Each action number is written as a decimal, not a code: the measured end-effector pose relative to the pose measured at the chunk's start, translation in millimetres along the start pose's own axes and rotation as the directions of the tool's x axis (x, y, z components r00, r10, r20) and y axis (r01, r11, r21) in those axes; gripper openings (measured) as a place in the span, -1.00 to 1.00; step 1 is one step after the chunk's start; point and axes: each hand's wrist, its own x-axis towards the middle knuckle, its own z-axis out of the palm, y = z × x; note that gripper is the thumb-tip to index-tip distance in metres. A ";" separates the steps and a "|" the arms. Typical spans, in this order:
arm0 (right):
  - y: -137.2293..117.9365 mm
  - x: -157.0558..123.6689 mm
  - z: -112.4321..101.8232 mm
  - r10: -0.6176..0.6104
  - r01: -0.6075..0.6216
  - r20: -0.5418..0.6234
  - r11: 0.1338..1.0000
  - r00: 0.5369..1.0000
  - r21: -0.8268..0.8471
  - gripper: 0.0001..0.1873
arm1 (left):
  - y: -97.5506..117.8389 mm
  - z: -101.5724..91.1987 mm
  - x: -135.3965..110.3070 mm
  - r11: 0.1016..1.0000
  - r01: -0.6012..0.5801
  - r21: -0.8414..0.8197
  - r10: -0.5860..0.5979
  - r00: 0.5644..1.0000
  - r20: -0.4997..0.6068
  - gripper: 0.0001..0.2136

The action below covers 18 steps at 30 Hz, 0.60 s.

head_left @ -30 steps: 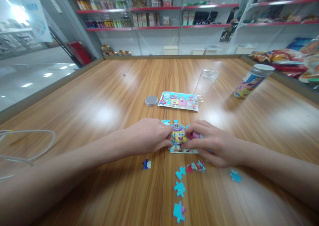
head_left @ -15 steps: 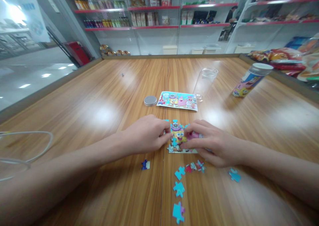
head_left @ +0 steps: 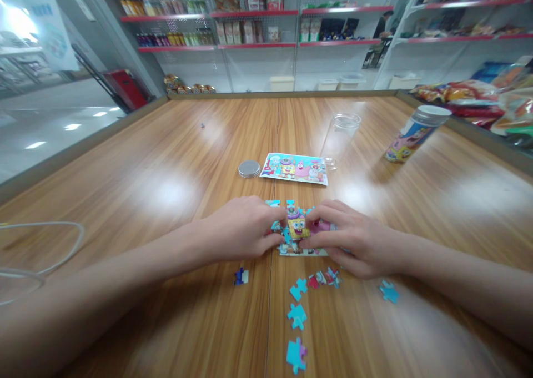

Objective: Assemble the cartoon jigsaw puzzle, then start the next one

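Note:
A partly joined cartoon jigsaw [head_left: 296,228] lies on the wooden table [head_left: 166,161] between my hands. My left hand [head_left: 245,228] rests on its left edge with fingers curled and pinched against the pieces. My right hand [head_left: 353,239] covers its right side, thumb and fingers pressed down on the pieces. Loose pieces lie in front of the jigsaw: a dark blue piece [head_left: 241,276], several turquoise pieces [head_left: 298,316] and a small red-and-blue cluster [head_left: 325,278]. One more turquoise piece [head_left: 388,292] sits beside my right wrist.
A reference picture card [head_left: 293,168] lies beyond the jigsaw, with a round metal lid [head_left: 249,169] to its left. A clear empty jar [head_left: 341,136] and a printed tube with a lid [head_left: 414,132] stand farther right. White cable [head_left: 41,245] loops at the left edge. Shelves line the back.
My hands stay on the jigsaw; my left fingers have slid slightly further right over its left part. The view has drifted a little, otherwise nothing moved.

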 end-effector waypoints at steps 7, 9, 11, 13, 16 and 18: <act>-0.9 1.2 0.0 0.003 -0.003 0.001 1.000 1.000 0.003 -0.55 | -3.5 2.3 -3.1 0.990 -0.143 -0.014 0.143 0.990 -0.001 -0.86; -1.2 0.4 -0.2 0.006 -0.006 0.004 1.000 1.000 0.002 -0.56 | -6.1 5.4 -3.2 0.982 -0.191 -0.005 0.191 0.982 -0.008 -0.84; -1.1 -0.4 -0.2 0.007 -0.007 0.007 1.000 1.000 0.000 -0.57 | -9.7 7.5 -2.8 0.974 -0.225 0.023 0.225 0.974 -0.013 -0.81; -0.5 -0.9 0.0 0.010 -0.010 0.016 1.000 1.000 0.001 -0.57 | -13.7 8.3 -1.6 0.961 -0.272 0.054 0.273 0.962 -0.010 -0.81; 0.7 -0.9 0.5 0.015 -0.015 0.024 1.000 1.000 0.006 -0.55 | -19.9 7.5 1.0 0.930 -0.364 0.049 0.365 0.931 -0.007 -0.83; 1.0 -0.6 0.6 0.015 -0.015 0.023 1.000 1.000 0.007 -0.52 | -23.6 6.3 2.6 0.914 -0.404 0.025 0.405 0.914 -0.018 -0.83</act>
